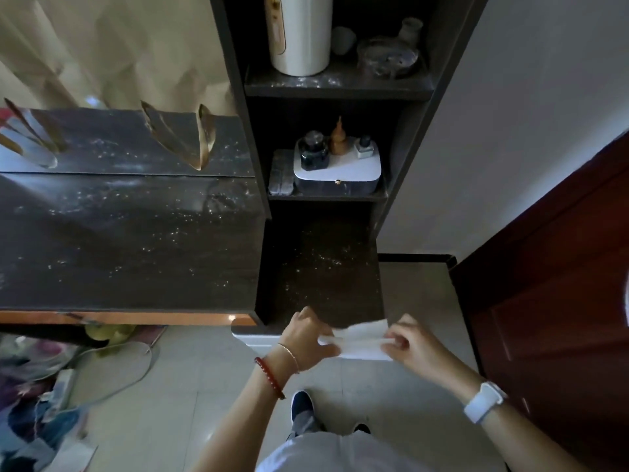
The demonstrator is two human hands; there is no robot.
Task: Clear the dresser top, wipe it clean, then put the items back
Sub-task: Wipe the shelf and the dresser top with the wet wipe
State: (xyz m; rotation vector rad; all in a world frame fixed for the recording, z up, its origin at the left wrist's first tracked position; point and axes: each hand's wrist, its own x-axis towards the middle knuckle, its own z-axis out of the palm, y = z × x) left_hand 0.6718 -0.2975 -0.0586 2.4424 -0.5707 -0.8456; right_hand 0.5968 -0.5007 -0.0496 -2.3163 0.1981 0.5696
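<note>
Two hands stretch one thin white paper tissue (360, 338).
My left hand (308, 338) and right hand (410, 342) each keep a pinching grip on it, before the dusty dark desk (129, 247).

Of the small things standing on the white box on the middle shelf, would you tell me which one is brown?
The gourd-shaped figure in the middle is brown; the ink bottle to its left is dark glass, and the small bottle to its right is white with a dark cap.
</note>
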